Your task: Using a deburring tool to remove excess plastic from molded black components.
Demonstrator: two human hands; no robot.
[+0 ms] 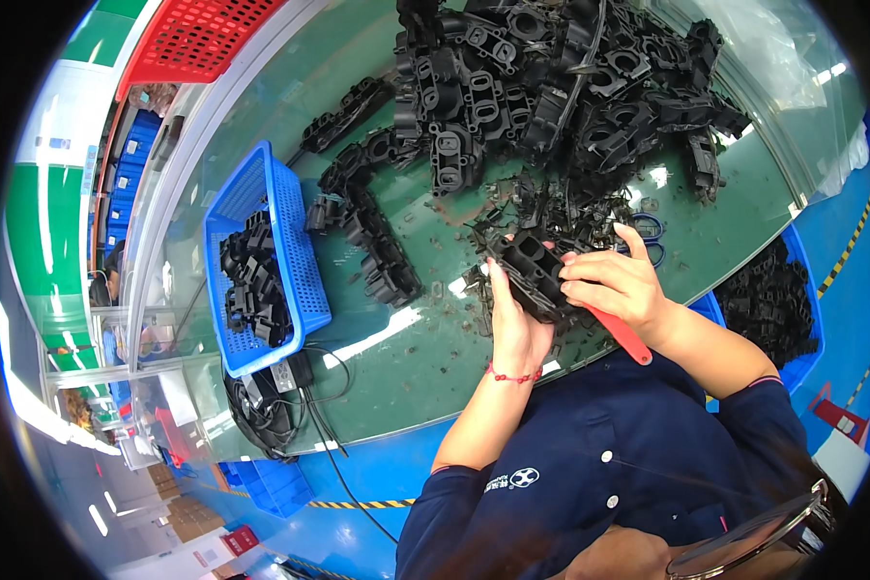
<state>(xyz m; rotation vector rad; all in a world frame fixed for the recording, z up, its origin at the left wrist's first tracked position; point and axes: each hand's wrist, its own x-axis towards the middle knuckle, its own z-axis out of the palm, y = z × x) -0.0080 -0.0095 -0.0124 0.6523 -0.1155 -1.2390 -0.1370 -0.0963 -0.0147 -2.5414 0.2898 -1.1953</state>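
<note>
My left hand, with a red bead bracelet at the wrist, grips a black moulded plastic part with several square openings. My right hand is closed around a red-handled tool and presses against the right side of the same part. The handle sticks out below my palm toward my body. The tool's working end is hidden by my fingers and the part. Under and beyond the part lies a heap of thin black plastic scraps. Blue looped handles, apparently of scissors, lie just beyond my right hand.
A large pile of black moulded parts covers the far side of the green table. To the left stands a blue basket of black pieces, with a cabled power adapter nearby. Another blue bin of black pieces stands at right.
</note>
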